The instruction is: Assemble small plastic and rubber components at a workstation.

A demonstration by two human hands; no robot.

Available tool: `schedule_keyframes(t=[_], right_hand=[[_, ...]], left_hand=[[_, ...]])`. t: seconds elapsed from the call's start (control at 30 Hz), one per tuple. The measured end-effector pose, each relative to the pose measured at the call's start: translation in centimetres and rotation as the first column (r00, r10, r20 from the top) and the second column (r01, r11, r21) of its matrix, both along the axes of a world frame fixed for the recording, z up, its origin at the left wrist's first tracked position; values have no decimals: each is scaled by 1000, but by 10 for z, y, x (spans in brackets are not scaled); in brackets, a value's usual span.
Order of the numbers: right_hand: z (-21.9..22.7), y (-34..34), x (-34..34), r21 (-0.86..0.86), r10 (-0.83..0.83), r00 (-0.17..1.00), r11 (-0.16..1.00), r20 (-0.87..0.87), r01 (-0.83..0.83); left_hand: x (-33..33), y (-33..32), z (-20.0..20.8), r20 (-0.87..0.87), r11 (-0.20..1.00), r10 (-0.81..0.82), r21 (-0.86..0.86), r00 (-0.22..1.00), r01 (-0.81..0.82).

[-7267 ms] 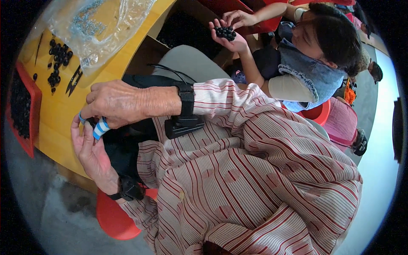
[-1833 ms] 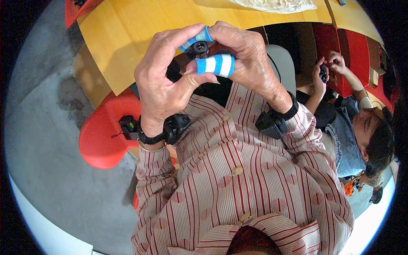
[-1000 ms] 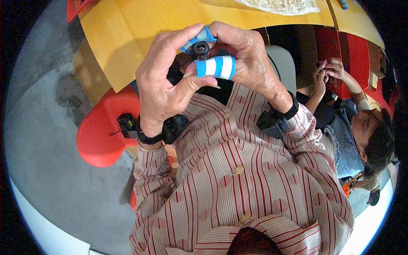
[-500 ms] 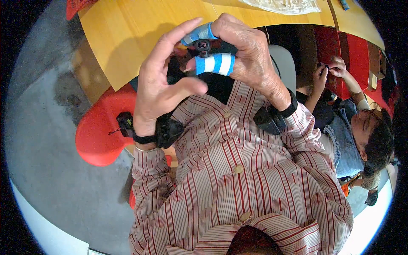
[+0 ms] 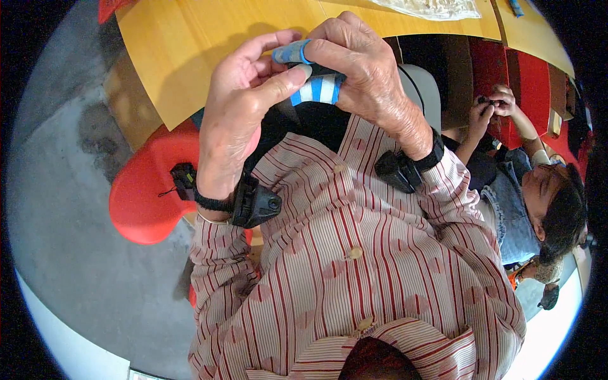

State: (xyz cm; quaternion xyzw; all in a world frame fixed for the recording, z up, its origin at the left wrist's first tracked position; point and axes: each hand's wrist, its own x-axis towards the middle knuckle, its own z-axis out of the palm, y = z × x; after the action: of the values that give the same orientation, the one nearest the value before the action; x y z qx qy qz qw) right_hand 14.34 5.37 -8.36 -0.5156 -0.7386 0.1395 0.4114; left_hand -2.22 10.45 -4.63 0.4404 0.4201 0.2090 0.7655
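- Floor [image 5: 69, 253]: grey, left side of view, with a darker stained patch.
- Table [image 5: 209, 28]: yellow wood, along the top; its edge bends with the lens.
- Co-worker [image 5: 513, 209]: at right, denim garment, both hands raised and brought together at a small dark item [image 5: 484, 100].
- Shirt [image 5: 354, 259]: the wearer's own, pale with dark red stripes; fills lower centre.
- Stool [image 5: 152, 196]: red, beside the left forearm.
- Chair back [image 5: 423, 95]: grey, partly hidden behind the right hand and wrist.
- Red box-like shape [image 5: 534, 88]: below the table's right-hand stretch, kind unclear.
- Plastic bag [image 5: 437, 7]: clear, on table, cut by upper rim.
- Left hand [image 5: 235, 104]: fingers loosely curled, thumb laid across toward the right hand's fingertips. Cannot tell whether it grips anything.
- Right hand [image 5: 370, 76]: pinching the black piece between forefinger and thumb; knuckles bent.
- Wrist units [image 5: 256, 202]: black, strapped, one per wrist.
- Finger wraps [image 5: 316, 88]: blue and white, on the right thumb and forefinger.
- Black piece [image 5: 321, 71]: small, located between the two wraps, just beside the left thumb tip, above the lap and near the table edge. Mostly covered by fingers; shape not readable.
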Motion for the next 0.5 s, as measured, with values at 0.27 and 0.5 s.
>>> schedule_keyframes(t=[0.27, 0.5], right_hand=[[-6, -2, 2, -67, 17, 1000, 998, 24, -15], [4, -6, 5, -89, 45, 983, 996, 178, -29]], left_hand=[[1, -2, -18, 42, 998, -12, -64, 999, 15], [-2, 2, -25, 4, 994, -6, -107, 1000, 6]])
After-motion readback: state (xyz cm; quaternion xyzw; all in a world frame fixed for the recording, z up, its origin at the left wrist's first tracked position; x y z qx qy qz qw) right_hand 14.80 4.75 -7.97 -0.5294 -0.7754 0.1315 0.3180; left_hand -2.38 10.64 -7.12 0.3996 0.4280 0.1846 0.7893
